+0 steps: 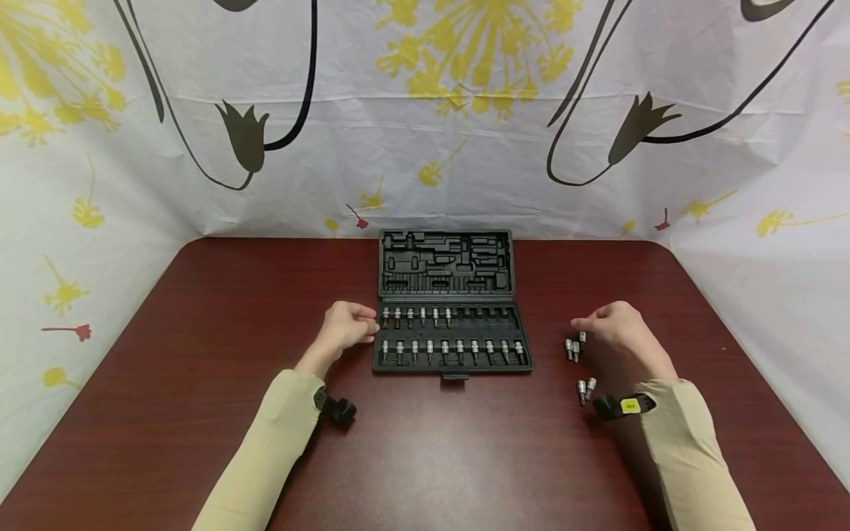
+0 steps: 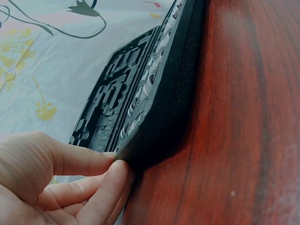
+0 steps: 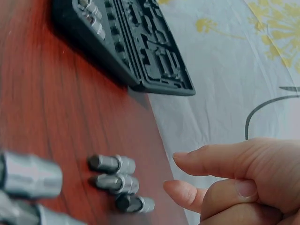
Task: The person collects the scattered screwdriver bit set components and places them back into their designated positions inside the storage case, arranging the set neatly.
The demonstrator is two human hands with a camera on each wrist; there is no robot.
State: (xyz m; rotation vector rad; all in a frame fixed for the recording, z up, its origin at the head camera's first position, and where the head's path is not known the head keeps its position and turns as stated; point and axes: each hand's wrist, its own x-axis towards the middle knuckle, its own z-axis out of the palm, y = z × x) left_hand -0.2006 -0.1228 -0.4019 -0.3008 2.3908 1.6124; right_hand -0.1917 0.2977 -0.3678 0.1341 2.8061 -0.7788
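Left hand (image 1: 344,324) is pinching a rectangular black plastic case (image 1: 432,332). Right hand (image 1: 617,324), fingertips apart, is hovering by cylindrical silver-metal bits (image 1: 575,351).

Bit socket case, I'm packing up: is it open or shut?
Open: its lid is folded back, exposing two rows of bit sockets.
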